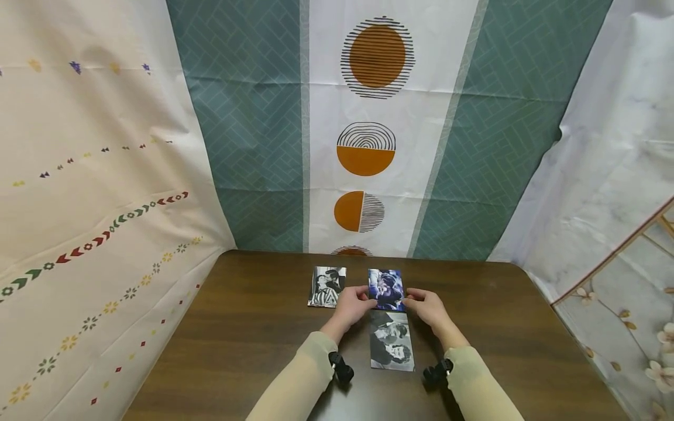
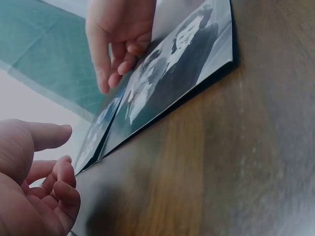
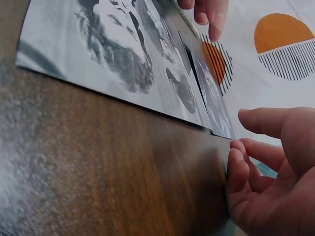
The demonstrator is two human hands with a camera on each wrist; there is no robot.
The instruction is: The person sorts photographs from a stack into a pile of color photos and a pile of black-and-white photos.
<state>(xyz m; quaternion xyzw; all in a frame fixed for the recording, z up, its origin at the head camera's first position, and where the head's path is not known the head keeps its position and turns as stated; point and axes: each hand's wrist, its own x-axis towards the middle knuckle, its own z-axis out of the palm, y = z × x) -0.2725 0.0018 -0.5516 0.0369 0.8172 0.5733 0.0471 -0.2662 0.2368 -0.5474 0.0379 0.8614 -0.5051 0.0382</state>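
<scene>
A blue-toned photo card lies on the table between the two hands. My left hand is at its left edge, thumb by the lower left corner. On the opposite edge, my right hand has its fingertips beside the card. Both wrist views show a gap between thumb and loosely bent fingers, with no card pinched there. Directly below lies a larger black-and-white photo card of two people, turned sideways, its top edge close against the blue card.
Another black-and-white photo card lies to the left, just beyond the left hand. The brown wooden table ends at a patterned curtain behind, with printed cloths at both sides. Small black wrist cameras sit on both sleeves.
</scene>
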